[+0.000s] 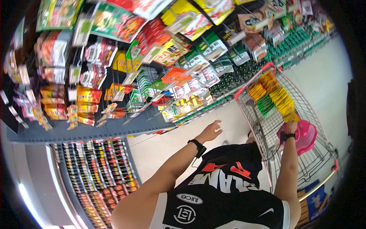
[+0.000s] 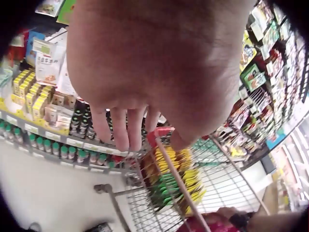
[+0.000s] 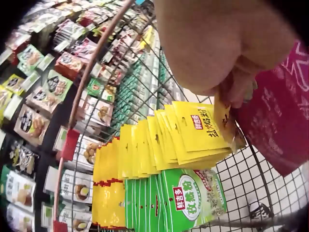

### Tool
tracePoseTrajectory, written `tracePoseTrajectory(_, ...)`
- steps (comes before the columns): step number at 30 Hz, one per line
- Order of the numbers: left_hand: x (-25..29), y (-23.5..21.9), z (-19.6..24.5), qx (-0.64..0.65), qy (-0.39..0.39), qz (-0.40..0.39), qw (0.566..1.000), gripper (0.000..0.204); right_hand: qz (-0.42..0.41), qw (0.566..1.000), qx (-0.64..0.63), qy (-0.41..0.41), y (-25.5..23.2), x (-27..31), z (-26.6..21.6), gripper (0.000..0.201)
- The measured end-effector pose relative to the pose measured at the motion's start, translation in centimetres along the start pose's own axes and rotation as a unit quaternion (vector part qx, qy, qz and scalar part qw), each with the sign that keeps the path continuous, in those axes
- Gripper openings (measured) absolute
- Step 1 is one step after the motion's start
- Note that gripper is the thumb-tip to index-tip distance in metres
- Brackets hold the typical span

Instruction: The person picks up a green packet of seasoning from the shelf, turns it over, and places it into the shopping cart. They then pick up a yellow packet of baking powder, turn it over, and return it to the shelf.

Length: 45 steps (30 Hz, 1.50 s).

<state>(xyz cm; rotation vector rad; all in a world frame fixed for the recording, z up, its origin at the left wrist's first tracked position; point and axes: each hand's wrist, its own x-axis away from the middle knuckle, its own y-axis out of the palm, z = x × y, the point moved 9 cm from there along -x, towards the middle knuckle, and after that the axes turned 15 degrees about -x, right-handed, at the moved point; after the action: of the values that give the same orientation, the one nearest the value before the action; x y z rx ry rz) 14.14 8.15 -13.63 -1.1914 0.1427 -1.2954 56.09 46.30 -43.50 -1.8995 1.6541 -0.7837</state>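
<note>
In the head view my right hand (image 1: 291, 126) reaches down into the shopping cart (image 1: 263, 128). Its fingers pinch a yellow seasoning packet (image 3: 223, 118) at the end of a row of yellow packets (image 3: 140, 150), which stand on edge. Beside that row are green packets (image 3: 147, 205) and more yellow-orange packets (image 3: 108, 203). A pink bag (image 1: 307, 135) lies in the cart right by this hand. My left hand (image 1: 210, 132) hangs in the air between the shelf and the cart, fingers loosely bent, holding nothing.
Racks of hanging packets (image 1: 89, 99) rise in front, with rows of green-capped jars (image 2: 53, 147) on the low shelf. To the left stands a shelf of bottles and jars (image 1: 97, 164). The cart's handle (image 1: 318, 186) is close to my right side.
</note>
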Motion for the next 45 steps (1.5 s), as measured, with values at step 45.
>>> tracePoseTrajectory(45, 33.4, -17.4, -21.8, 0.369, 0.008, 0.459, 0.808, 0.020, -0.771, 0.572, -0.270, -0.075, 11.6, 59.4, -66.3, 0.029)
